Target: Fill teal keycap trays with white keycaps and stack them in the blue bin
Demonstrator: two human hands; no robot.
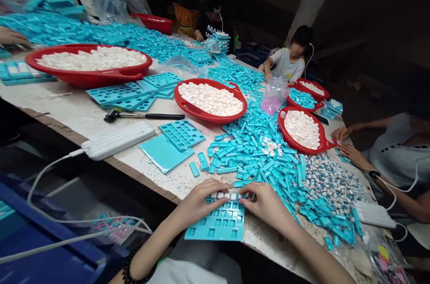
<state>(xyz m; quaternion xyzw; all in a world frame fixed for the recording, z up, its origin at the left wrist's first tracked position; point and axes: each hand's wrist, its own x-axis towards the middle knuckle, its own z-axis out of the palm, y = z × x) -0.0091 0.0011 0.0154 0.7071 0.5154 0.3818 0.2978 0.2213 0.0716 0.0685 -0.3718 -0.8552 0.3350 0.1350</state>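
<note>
A turquoise plastic tray with rows of square and rectangular recesses is at the table's front edge, tilted toward me. White pieces fill a row along its far end. My left hand is closed on the tray's left side, its thumb over the recesses and its fingers along the far edge. At the far right corner, my right hand grips the tray between thumb and curled fingers. Its fingertips are partly hidden. Loose turquoise bars lie heaped just beyond both hands.
Red bowls of white pieces stand around the pile. Left of me are a flat turquoise panel, a recessed tray, a hammer and a white power bank with a cable. Co-workers sit across and at right, one co-worker's hand near small pieces.
</note>
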